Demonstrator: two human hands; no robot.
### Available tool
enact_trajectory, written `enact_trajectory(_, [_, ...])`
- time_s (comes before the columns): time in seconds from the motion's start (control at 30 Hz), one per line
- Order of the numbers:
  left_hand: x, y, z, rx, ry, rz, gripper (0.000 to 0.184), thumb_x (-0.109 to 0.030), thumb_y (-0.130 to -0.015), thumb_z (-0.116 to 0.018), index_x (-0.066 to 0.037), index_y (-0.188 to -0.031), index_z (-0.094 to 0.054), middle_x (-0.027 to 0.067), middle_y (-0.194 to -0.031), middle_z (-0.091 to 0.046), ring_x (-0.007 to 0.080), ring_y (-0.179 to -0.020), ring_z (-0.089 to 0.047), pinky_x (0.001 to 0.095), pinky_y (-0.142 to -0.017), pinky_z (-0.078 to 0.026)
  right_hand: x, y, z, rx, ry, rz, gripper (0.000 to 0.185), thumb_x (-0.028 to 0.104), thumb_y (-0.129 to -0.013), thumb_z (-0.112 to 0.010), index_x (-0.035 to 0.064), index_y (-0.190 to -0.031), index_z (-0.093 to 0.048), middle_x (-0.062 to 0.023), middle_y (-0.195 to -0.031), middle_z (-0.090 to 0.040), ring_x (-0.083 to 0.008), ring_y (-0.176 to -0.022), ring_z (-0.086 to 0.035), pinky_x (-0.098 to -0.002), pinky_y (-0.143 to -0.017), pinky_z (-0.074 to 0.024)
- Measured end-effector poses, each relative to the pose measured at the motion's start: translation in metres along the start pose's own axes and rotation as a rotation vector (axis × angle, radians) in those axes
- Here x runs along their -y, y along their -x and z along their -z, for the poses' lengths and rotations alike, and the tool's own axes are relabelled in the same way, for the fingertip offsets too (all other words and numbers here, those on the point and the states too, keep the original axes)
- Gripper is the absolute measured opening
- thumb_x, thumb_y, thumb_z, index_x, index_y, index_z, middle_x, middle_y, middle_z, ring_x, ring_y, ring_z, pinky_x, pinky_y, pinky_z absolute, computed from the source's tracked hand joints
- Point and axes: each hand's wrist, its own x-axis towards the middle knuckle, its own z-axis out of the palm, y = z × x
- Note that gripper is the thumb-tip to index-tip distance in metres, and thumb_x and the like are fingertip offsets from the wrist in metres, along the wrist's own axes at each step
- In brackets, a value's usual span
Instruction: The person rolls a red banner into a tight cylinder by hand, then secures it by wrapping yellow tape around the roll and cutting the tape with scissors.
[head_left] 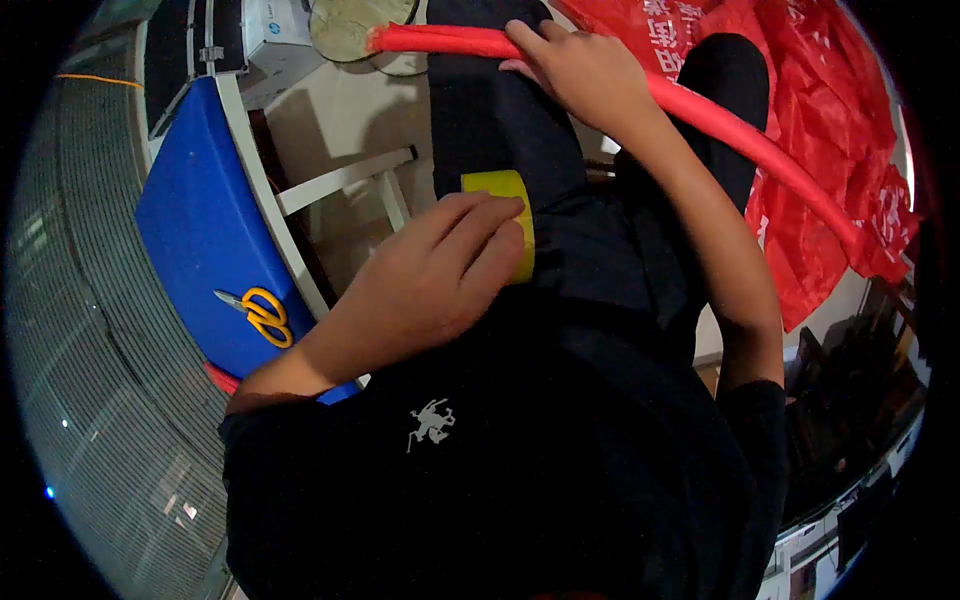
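Observation:
My left hand (435, 265) is closed on a yellow tape roll (508, 186), its fingers lying over the roll's side above my dark-clothed leg. Farther up, my right hand (590, 80) grips a long, thin red roll of plastic (760, 150), thumb and fingers around it. The roll runs from a ragged end at the upper left, across both legs, to a loose, crumpled end at the right. The lower part of the tape roll is partly hidden by my left fingers.
Orange-handled scissors (266, 317) lie on a blue surface (205, 220) at the left, beside a white frame (340, 184). Red plastic sheeting with white print (825, 110) spreads at the upper right. A round, greenish disc (350, 28) and a white box (276, 24) are at the top.

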Motion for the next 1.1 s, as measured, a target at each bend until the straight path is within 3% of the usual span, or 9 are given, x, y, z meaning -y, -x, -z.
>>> enact_trajectory(0.17, [0.0, 0.007, -0.004, -0.02, 0.028, 0.05, 0.027, -0.003, -0.091, -0.057, -0.001, -0.117, -0.055, 0.0174, -0.128, -0.06, 0.0353, -0.119, -0.058, 0.0428, -0.099, -0.049, 0.001, -0.001, 0.002, 0.0, -0.001, -0.002, 0.043, 0.05, -0.095, -0.051, 0.017, -0.123, -0.055, -0.0108, -0.084, -0.067, -0.0309, -0.063, -0.068, -0.0396, -0.051, -0.0531])
enact_trajectory(0.23, [0.002, 0.004, 0.001, 0.009, -0.059, 0.015, 0.021, -0.008, -0.089, -0.06, 0.003, -0.107, -0.057, 0.0169, -0.117, -0.064, 0.0308, -0.105, -0.066, 0.0373, -0.091, -0.055, 0.002, 0.0, 0.002, -0.001, 0.021, 0.0, 0.043, 0.05, -0.096, -0.051, 0.0173, -0.123, -0.055, -0.0109, -0.084, -0.067, -0.031, -0.063, -0.068, -0.0401, -0.051, -0.0533])
enact_trajectory(0.37, [0.001, 0.004, 0.007, 0.012, 0.023, 0.047, 0.023, -0.01, -0.091, -0.06, 0.001, -0.111, -0.057, 0.015, -0.113, -0.065, 0.0313, -0.106, -0.065, 0.0382, -0.091, -0.054, 0.001, -0.001, 0.004, -0.008, 0.003, 0.005, 0.043, 0.05, -0.096, -0.05, 0.0176, -0.123, -0.055, -0.0113, -0.084, -0.067, -0.031, -0.064, -0.068, -0.0404, -0.051, -0.0534])
enact_trajectory(0.43, [0.001, 0.002, 0.015, 0.219, 0.253, 0.355, 0.037, -0.011, -0.093, -0.059, -0.01, -0.13, -0.055, 0.0094, -0.131, -0.06, 0.0319, -0.121, -0.057, 0.0403, -0.101, -0.048, 0.001, -0.002, 0.005, 0.015, 0.008, 0.002, 0.043, 0.05, -0.096, -0.05, 0.0176, -0.123, -0.055, -0.0114, -0.085, -0.067, -0.031, -0.064, -0.068, -0.0403, -0.052, -0.0536])
enact_trajectory(0.57, [0.015, 0.003, 0.014, 0.082, 0.324, 0.277, 0.03, -0.01, -0.09, -0.064, -0.009, -0.119, -0.057, 0.0092, -0.128, -0.061, 0.0324, -0.119, -0.058, 0.0419, -0.099, -0.048, 0.002, -0.002, 0.006, 0.008, 0.03, 0.009, 0.043, 0.05, -0.096, -0.049, 0.0176, -0.124, -0.055, -0.0114, -0.085, -0.067, -0.0308, -0.065, -0.068, -0.0399, -0.052, -0.054])
enact_trajectory(0.63, [0.019, -0.001, 0.021, 0.069, 0.292, 0.182, 0.027, -0.006, -0.085, -0.068, -0.007, -0.109, -0.055, 0.0099, -0.126, -0.061, 0.034, -0.115, -0.059, 0.0428, -0.096, -0.049, 0.003, -0.002, 0.005, -0.013, 0.009, -0.002, 0.04, 0.048, -0.094, -0.053, 0.0159, -0.117, -0.054, -0.011, -0.08, -0.066, -0.0288, -0.063, -0.068, -0.0406, -0.054, -0.0534])
enact_trajectory(0.93, [0.022, 0.003, 0.014, -0.013, -0.092, 0.076, 0.023, -0.003, -0.08, -0.07, -0.002, -0.099, -0.057, 0.0125, -0.12, -0.061, 0.0353, -0.11, -0.058, 0.0427, -0.09, -0.051, 0.001, -0.002, 0.011, -0.015, -0.014, 0.005, 0.041, 0.049, -0.094, -0.052, 0.0161, -0.119, -0.054, -0.011, -0.081, -0.067, -0.0293, -0.065, -0.069, -0.0399, -0.056, -0.0539])
enact_trajectory(1.1, [0.0, 0.007, 0.014, 0.014, -0.079, 0.083, 0.022, -0.002, -0.082, -0.067, -0.001, -0.102, -0.058, 0.0144, -0.116, -0.062, 0.0358, -0.107, -0.059, 0.0448, -0.09, -0.052, 0.0, -0.001, 0.01, -0.046, -0.019, 0.01, 0.041, 0.049, -0.094, -0.052, 0.0159, -0.118, -0.055, -0.0102, -0.082, -0.067, -0.029, -0.065, -0.069, -0.0397, -0.057, -0.0538])
